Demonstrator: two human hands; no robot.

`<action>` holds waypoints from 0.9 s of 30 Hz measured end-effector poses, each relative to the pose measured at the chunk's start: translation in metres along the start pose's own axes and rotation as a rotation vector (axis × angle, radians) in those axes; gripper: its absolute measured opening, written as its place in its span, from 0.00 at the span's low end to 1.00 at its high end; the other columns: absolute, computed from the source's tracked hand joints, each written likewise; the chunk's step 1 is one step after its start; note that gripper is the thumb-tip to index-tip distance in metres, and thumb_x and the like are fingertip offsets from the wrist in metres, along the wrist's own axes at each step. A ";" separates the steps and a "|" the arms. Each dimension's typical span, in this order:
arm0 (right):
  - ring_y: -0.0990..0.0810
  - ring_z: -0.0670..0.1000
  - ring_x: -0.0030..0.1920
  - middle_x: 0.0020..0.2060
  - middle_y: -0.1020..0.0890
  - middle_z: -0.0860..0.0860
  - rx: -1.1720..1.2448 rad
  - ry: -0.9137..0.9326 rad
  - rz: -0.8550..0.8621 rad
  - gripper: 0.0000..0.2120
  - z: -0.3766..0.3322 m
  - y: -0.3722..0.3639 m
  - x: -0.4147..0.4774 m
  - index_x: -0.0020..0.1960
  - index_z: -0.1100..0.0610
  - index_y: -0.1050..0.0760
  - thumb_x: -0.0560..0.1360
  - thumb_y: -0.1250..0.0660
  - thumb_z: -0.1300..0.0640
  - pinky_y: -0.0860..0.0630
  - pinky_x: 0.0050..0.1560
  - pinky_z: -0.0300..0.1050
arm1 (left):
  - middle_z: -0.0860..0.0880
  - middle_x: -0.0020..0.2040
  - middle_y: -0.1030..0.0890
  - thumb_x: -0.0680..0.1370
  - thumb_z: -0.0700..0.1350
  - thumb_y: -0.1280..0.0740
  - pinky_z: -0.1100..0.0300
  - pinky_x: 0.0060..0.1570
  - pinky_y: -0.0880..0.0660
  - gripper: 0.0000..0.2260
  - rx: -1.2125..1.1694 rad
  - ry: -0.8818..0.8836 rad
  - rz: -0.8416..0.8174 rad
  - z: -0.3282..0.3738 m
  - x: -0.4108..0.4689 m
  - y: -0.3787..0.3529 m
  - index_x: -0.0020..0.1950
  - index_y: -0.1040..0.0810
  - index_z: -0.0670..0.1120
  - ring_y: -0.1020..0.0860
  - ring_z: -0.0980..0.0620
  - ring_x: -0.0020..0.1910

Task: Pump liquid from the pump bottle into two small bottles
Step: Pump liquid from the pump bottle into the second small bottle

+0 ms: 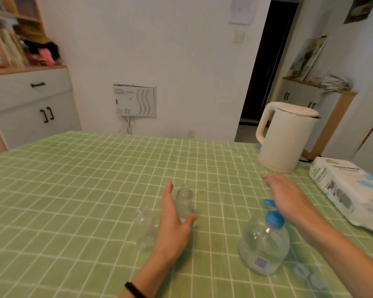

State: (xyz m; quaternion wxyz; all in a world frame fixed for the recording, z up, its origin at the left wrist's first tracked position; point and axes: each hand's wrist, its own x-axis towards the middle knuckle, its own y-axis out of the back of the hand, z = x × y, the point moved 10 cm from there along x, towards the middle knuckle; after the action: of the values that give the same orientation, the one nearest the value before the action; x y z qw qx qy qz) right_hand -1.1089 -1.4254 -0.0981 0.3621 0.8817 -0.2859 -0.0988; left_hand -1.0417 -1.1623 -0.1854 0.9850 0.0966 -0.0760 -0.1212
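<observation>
left hand (174, 224) spread open, nothing held, beside far small bottle (184, 201); near small bottle (145, 230) could be knocked over | right hand (289, 198) open, nothing held, over pump bottle (264, 244); it could be tipped

The tablecloth (73, 190) is light green with thin white lines that make lots of little squares. The two small bottles (184, 201) are clear, like glass. The pump bottle (264, 246) is clear too, with a bright blue pump top (274, 218) and a small purple-blue label low on its side. The kettle (286, 136) is creamy white all over. The tissue pack (349, 188) is white with bits of green, pale blue and grey print. A black band (134, 290) goes round the left wrist.
</observation>
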 end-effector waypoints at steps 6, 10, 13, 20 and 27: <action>0.27 0.49 0.47 0.61 0.23 0.51 -0.001 -0.011 0.003 0.19 -0.002 0.000 -0.002 0.63 0.57 0.26 0.83 0.48 0.48 0.36 0.50 0.48 | 0.61 0.81 0.72 0.82 0.38 0.31 0.58 0.82 0.61 0.51 0.063 -0.103 0.006 0.042 -0.013 -0.005 0.80 0.74 0.54 0.66 0.62 0.82; 0.24 0.53 0.52 0.60 0.23 0.56 -0.005 -0.012 0.015 0.19 -0.002 0.002 -0.001 0.63 0.61 0.27 0.83 0.47 0.49 0.30 0.57 0.55 | 0.66 0.82 0.70 0.83 0.43 0.32 0.68 0.78 0.62 0.49 0.031 -0.210 0.029 0.090 -0.037 -0.003 0.82 0.72 0.57 0.65 0.70 0.80; 0.27 0.60 0.60 0.61 0.24 0.60 -0.014 -0.014 0.017 0.20 -0.004 0.002 0.000 0.64 0.64 0.28 0.83 0.46 0.50 0.31 0.64 0.61 | 0.71 0.82 0.56 0.79 0.50 0.32 0.76 0.74 0.56 0.44 0.028 -0.349 0.101 0.127 -0.061 0.016 0.82 0.61 0.67 0.56 0.73 0.80; 0.25 0.56 0.55 0.60 0.24 0.60 0.001 0.001 -0.003 0.19 -0.007 0.000 0.001 0.62 0.64 0.27 0.83 0.45 0.51 0.30 0.63 0.61 | 0.57 0.72 0.39 0.73 0.51 0.27 0.51 0.79 0.37 0.39 0.215 -0.303 0.340 0.086 -0.076 0.098 0.74 0.48 0.64 0.36 0.56 0.75; 0.26 0.54 0.53 0.57 0.23 0.58 0.041 -0.014 0.012 0.19 -0.006 0.000 0.003 0.60 0.64 0.27 0.81 0.44 0.50 0.30 0.61 0.61 | 0.52 0.68 0.32 0.75 0.46 0.21 0.62 0.67 0.24 0.41 0.273 -0.082 0.194 0.002 -0.067 0.106 0.70 0.50 0.63 0.27 0.63 0.66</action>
State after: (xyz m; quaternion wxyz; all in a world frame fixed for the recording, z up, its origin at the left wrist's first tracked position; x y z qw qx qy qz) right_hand -1.1042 -1.4234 -0.0940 0.3422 0.8866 -0.2956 -0.0972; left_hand -1.0819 -1.0445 -0.1700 0.9659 0.2167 -0.1408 -0.0179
